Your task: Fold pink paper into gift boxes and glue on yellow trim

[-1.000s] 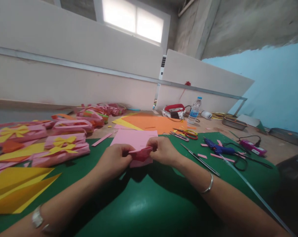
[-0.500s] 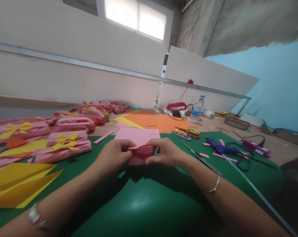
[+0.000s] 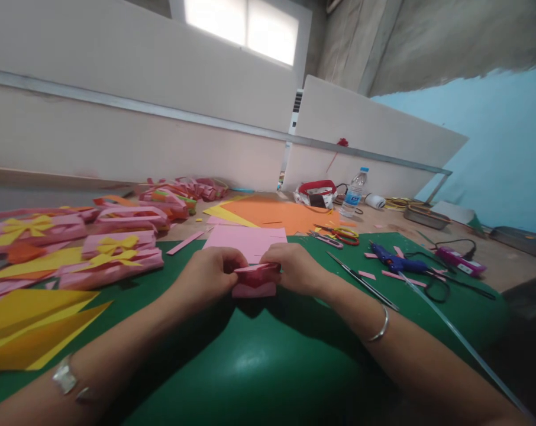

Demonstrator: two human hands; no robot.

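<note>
Between my two hands is a small folded piece of pink paper (image 3: pixel 255 277), its underside in dark red shadow. My left hand (image 3: pixel 217 269) pinches its left end between thumb and fingers. Closed on the right end is my right hand (image 3: pixel 292 269), with the fingers bent over the top edge. Just beyond the hands lies a flat pink paper sheet (image 3: pixel 245 236) on the green mat (image 3: pixel 250 361). Part of the folded piece is hidden by my fingers.
Left are pink paper bags (image 3: pixel 112 266) with yellow bows and yellow sheets (image 3: pixel 37 325). Orange paper (image 3: pixel 272 213) lies behind. To the right are scissors (image 3: pixel 345 235), snips (image 3: pixel 325 239), tweezers (image 3: pixel 361 280), a blue glue gun (image 3: pixel 394 260) with its cord, and a water bottle (image 3: pixel 354 194).
The fingers of my right hand have closed from a spread grip onto the right end of the folded paper. My left hand stays at the left end.
</note>
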